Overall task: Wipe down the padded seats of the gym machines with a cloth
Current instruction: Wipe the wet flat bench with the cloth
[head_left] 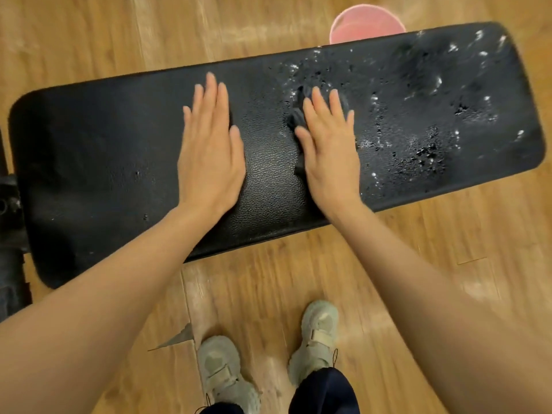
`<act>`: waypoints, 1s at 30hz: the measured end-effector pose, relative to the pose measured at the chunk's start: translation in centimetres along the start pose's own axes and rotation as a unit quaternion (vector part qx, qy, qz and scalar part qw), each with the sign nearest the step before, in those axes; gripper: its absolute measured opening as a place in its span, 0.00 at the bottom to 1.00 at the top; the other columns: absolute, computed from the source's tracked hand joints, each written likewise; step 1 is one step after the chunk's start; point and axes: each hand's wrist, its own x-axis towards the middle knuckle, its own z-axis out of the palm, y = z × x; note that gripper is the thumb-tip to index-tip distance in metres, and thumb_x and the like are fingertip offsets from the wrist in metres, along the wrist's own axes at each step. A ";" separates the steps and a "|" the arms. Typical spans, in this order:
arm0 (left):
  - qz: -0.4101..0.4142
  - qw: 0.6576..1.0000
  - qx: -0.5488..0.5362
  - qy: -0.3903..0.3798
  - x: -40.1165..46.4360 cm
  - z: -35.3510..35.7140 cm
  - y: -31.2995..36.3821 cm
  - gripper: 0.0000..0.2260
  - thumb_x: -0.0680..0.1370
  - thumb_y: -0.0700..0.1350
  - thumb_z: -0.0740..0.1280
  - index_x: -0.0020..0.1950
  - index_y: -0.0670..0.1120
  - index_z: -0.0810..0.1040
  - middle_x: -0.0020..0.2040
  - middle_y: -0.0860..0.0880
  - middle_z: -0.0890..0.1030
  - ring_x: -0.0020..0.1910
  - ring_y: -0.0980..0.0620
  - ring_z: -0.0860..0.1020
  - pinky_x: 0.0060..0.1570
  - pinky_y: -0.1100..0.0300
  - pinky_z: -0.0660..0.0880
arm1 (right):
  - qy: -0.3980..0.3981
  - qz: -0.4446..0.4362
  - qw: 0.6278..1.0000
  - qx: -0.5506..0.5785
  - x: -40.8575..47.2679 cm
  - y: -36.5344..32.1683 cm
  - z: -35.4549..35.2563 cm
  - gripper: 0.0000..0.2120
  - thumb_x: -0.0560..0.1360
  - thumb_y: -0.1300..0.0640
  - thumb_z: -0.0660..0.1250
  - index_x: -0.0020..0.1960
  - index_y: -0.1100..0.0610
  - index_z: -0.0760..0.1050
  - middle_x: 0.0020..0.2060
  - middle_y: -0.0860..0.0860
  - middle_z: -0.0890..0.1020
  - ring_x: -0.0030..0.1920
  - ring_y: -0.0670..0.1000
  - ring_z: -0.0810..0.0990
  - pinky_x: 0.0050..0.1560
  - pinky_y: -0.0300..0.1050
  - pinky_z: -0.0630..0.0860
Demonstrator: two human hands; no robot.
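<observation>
At the far left, a dark frame (12, 234) is showing beside the end of the pad (104, 162), which is lying across the wood floor (268, 294). This left stretch of the pad is looking mostly dry, with only a few specks. The left hand (209, 147) is resting flat on it, fingers straight and together, gripping nothing; it seems to be bracing the body, and it would do well to keep pressing lightly so the pad is not rocking. Just beside it, the right hand (328, 144) is pressing a dark cloth (298, 115) flat under spread fingers, the cloth poking out at the thumb side. Droplets (433, 121) are beading over the pad's right half. A good stroke is probably sweeping the cloth rightward in overlapping passes with an even palm, refolding once it soaks. A pink bucket (367, 23) is standing behind the pad.
</observation>
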 end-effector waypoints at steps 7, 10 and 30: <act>-0.011 0.995 0.099 0.008 -0.1 1.5 0.2 0.25 0.85 0.45 0.48 0.81 0.39 0.51 0.82 0.43 0.51 0.81 0.47 0.49 0.80 0.53 0.45 | -0.058 -0.127 0.990 -0.011 -7.8 1.3 -1.7 0.21 0.83 0.55 0.55 0.73 0.62 0.69 0.74 0.55 0.68 0.76 0.57 0.61 0.78 0.56 0.51; -0.010 0.994 0.105 0.006 0.1 1.5 0.3 0.25 0.85 0.45 0.47 0.81 0.39 0.51 0.82 0.44 0.51 0.81 0.47 0.49 0.80 0.53 0.45 | -0.024 -0.091 0.995 -0.042 1.5 0.4 -0.2 0.21 0.83 0.55 0.55 0.72 0.63 0.69 0.73 0.57 0.69 0.76 0.60 0.62 0.76 0.59 0.53; -0.025 0.992 0.124 -0.021 0.3 1.1 0.6 0.25 0.84 0.44 0.49 0.81 0.40 0.53 0.82 0.45 0.52 0.81 0.48 0.50 0.80 0.52 0.48 | -0.062 -0.135 0.984 -0.102 10.6 -2.5 1.7 0.20 0.83 0.54 0.57 0.72 0.59 0.69 0.74 0.54 0.69 0.76 0.57 0.61 0.76 0.56 0.51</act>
